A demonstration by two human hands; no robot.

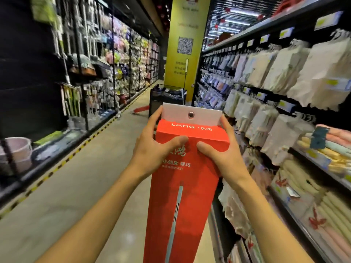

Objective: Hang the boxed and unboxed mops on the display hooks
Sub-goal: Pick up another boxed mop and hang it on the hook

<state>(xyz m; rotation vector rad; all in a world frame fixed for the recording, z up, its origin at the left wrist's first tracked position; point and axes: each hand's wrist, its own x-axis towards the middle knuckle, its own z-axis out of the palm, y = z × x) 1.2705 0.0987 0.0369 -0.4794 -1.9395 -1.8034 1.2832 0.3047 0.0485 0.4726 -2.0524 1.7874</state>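
Gripping the tall red cardboard mop box upright between left hand and right hand, the person's mid-carry; next, probably, its white hang tab above their fingertips needs a display hook.

Tall red mop box, upright, white hang tab with round hole on top, left of the towel shelves.

You have one view only, from the camera on your head. It looks forward and slightly down along the shop aisle, very near your hands, with shelves on both sides.
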